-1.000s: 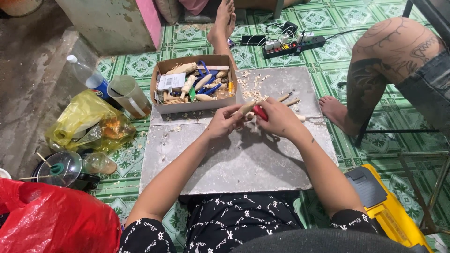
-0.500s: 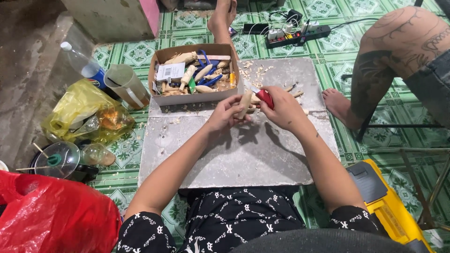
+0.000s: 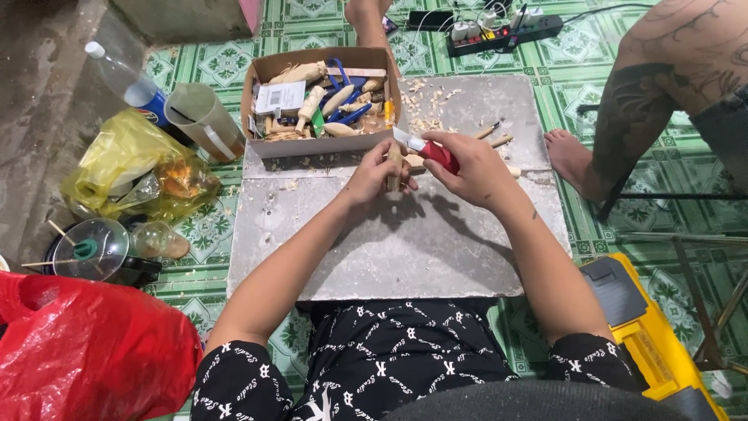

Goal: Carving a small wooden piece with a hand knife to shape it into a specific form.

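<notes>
head camera looks steeply down, close over the grey slab (image 3: 389,249)

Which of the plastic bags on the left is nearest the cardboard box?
The yellow bag, crumpled on the tiles just left of the cardboard box. The red bag lies much farther off, at the bottom-left corner by the person's knee.

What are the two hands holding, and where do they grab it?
The left hand grips a short pale wooden stick around its middle. The right hand holds a red-handled knife by the handle, blade pointing left.
</notes>
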